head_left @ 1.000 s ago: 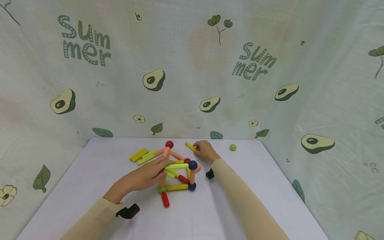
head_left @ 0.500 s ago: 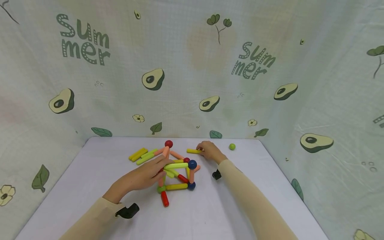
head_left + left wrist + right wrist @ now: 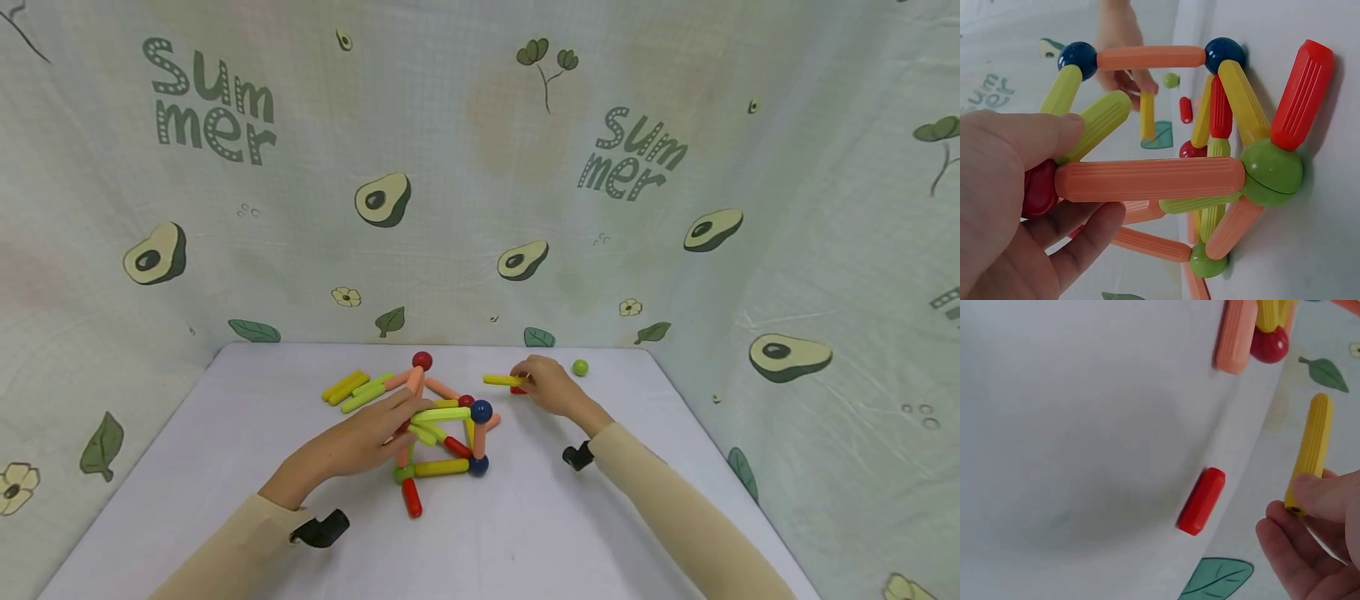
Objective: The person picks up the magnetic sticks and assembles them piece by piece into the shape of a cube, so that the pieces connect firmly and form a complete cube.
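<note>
My left hand point(image 3: 363, 433) holds a corner of a frame built from ridged sticks and balls, its thumb and fingers around a red ball point(image 3: 1040, 189). From that ball an orange stick point(image 3: 1150, 181) runs to a green ball point(image 3: 1271, 172) low on the frame. Blue balls point(image 3: 481, 411) mark the frame's right corners. To the right of it, my right hand point(image 3: 551, 387) pinches one end of a yellow stick point(image 3: 1311, 444) between thumb and fingers, raised with its free end pointing left. Below this hand lies a short red stick point(image 3: 1202, 501).
Loose yellow sticks point(image 3: 345, 387) lie left of the frame, near light green sticks point(image 3: 363, 398). At the back right of the white table point(image 3: 600, 500) is a green ball point(image 3: 580, 367). A printed cloth point(image 3: 465, 150) rises behind the table.
My right hand has moved right and slightly toward me with the yellow stick, which has turned from slanted to level. The short red stick now shows beneath. The left hand stays put.
</note>
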The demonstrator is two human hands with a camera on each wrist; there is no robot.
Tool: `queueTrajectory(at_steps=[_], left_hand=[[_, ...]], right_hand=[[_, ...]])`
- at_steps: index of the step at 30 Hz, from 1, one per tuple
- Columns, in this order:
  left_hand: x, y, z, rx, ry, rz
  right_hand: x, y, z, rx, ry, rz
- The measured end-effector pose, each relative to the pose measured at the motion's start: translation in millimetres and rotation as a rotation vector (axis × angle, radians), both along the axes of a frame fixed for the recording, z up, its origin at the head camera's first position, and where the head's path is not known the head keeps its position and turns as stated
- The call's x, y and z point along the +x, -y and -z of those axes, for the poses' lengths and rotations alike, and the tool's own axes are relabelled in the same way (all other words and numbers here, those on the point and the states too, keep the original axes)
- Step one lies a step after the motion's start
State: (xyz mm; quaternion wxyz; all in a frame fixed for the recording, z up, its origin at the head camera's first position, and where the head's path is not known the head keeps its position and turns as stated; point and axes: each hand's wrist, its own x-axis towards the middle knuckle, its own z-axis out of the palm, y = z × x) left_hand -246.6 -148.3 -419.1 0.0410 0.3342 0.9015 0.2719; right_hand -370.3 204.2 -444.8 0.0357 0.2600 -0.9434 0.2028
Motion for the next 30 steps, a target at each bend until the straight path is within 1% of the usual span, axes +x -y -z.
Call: queueTrajectory(at_steps=[3,8,12,15,18,22,25,30], left_hand=[[-0.2,-0.6,0.4,0.000,-0.015,0.002],[0.3,-0.8,0.2,-0.003,-0.005,0.005],[0.3,-0.8,-0.4,-0.010,-0.018,0.001],[0.2,-0.9,-0.5,-0.017,-0.014,-0.005],[-0.5,-1.6,-0.3,-0.017,0.003,-0.001],[-1.3,-2.3,0.2,-0.014,0.004,0.005],[-1.2,-2.2,0.1,-0.015,0.005,0.004],[-1.2,-2.1,0.0,-0.007,-0.003,0.008]], right_hand=[[21.3,-9,-6.4,-0.009,0.027,-0.009],[55.3,-21,-10.7,0.005,0.088,-0.049],[77.7,-26,-10.3,-0.015,0.125,-0.126],[91.8,-24,-8.4,-0.041,0.147,-0.189],[103.8,-20,-5.6,-0.053,0.168,-0.221],[116.3,-10,-2.4,-0.068,0.182,-0.237],[123.3,1,-0.2,-0.102,0.162,-0.247],[132.7,23,6.0,-0.173,0.128,-0.235]])
